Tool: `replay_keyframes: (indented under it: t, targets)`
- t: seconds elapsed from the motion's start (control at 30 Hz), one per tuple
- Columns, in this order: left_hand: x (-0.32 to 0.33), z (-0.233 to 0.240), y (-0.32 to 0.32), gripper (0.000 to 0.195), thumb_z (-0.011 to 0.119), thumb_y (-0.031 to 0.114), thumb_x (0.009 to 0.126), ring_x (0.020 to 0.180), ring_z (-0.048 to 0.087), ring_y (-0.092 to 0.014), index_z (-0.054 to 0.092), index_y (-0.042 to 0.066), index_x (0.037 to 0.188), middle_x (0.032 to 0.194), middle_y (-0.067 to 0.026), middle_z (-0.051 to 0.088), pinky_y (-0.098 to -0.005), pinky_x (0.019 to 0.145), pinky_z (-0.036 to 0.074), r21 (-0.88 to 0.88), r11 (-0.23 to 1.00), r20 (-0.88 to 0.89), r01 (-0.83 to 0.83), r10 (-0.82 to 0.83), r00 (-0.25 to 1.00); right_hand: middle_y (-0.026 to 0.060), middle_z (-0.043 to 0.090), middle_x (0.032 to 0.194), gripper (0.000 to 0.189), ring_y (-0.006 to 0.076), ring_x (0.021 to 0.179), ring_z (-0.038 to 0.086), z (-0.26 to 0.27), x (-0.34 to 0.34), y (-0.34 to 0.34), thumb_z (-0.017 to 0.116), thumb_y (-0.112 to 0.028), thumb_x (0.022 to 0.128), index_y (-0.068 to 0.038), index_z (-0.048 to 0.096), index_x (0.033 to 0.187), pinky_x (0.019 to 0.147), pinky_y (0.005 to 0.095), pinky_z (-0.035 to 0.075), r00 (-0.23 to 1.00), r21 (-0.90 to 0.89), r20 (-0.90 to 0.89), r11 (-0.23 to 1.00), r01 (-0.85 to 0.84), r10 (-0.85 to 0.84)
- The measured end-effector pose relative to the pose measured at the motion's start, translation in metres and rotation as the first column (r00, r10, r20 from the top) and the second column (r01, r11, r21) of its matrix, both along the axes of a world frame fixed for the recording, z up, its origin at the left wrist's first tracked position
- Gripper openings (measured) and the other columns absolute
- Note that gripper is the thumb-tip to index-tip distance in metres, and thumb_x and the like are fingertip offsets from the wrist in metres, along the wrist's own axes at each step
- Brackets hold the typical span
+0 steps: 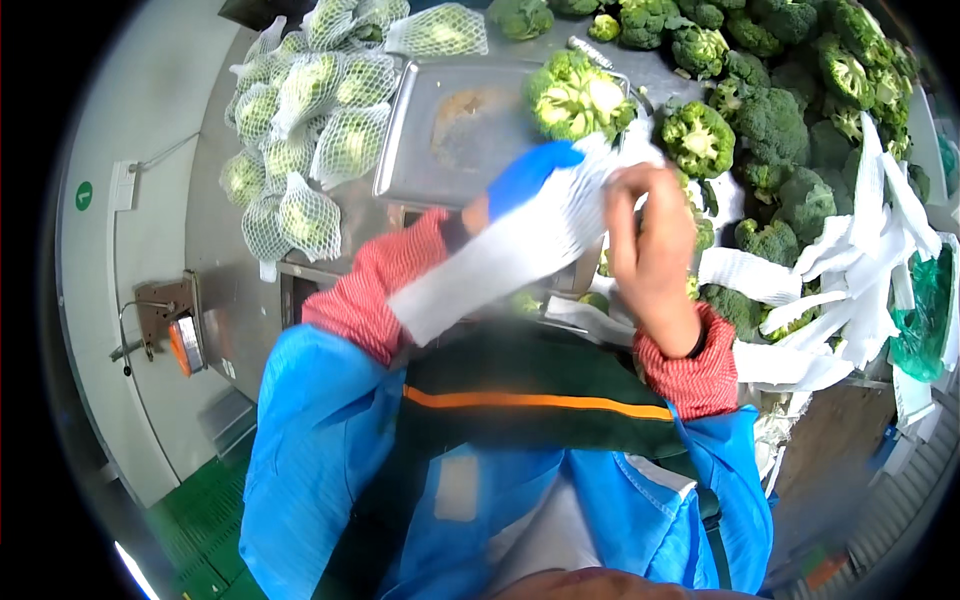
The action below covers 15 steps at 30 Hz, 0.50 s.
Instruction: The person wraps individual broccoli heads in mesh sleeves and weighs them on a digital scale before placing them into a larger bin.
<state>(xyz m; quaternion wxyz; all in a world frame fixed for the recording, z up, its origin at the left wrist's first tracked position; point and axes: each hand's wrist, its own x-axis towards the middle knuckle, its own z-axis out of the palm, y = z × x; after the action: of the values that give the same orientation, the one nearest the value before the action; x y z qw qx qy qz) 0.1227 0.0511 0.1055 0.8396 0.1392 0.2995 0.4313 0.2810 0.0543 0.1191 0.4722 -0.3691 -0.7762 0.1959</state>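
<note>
My left hand (531,178), in a blue glove, holds a white foam mesh sleeve (495,259) that hangs down towards my left forearm. My right hand (651,225), without a glove, pinches the upper end of the same sleeve; its fingertips are blurred. Just beyond the hands, a trimmed broccoli head (577,96) lies stem side up at the right end of a metal tray (465,127); whether the sleeve touches it I cannot tell. Several netted broccoli heads (289,154) are piled to the left of the tray.
Bare broccoli heads (776,124) are heaped at the right of the metal table (352,214). Loose white foam sleeves (862,277) lie in front of them, beside a green plastic bag (922,322). An orange and silver device (186,345) hangs near the left wall.
</note>
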Motion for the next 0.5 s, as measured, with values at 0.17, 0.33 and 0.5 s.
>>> replay_keyframes:
  t: [0.17,0.33,0.5]
  targets:
    - [-0.009,-0.029,-0.001,0.028,0.046,0.018,0.09,0.094,0.058,-0.019,0.052,0.001,0.112,0.1,-0.0097,0.06,-0.0333,0.084,0.047,0.191,0.955,0.008,-0.226,0.229,0.973,0.0039,0.06,0.09,0.023,0.0101,0.082,0.053,-0.021,-0.007,-0.007,0.059,-0.018,0.085,-0.001,0.055,0.1,0.073,0.0261,0.044,0.824,-0.804,-0.557,0.18,-0.567,0.108]
    - [-0.046,-0.074,-0.004,0.028,0.047,0.015,0.091,0.097,0.055,-0.016,0.05,0.002,0.115,0.105,-0.0077,0.057,-0.031,0.087,0.044,0.173,0.985,0.03,0.016,-0.022,0.999,0.0055,0.063,0.088,0.026,0.0136,0.083,0.058,-0.04,0.012,0.01,0.062,-0.008,0.076,0.001,0.056,0.1,0.078,0.0263,0.046,0.652,-0.633,-0.74,0.156,-0.758,0.164]
    - [-0.071,-0.016,0.034,0.04,0.061,0.023,0.083,0.101,0.051,-0.014,0.051,0.001,0.115,0.109,-0.0096,0.056,-0.0295,0.087,0.043,0.299,0.666,-0.922,0.683,0.019,0.386,0.0024,0.058,0.075,0.02,0.0117,0.065,0.056,-0.045,0.028,0.045,0.057,-0.006,0.073,0.0,0.056,0.092,0.061,0.0239,0.047,0.56,-0.673,-0.738,0.352,-0.651,-0.377]
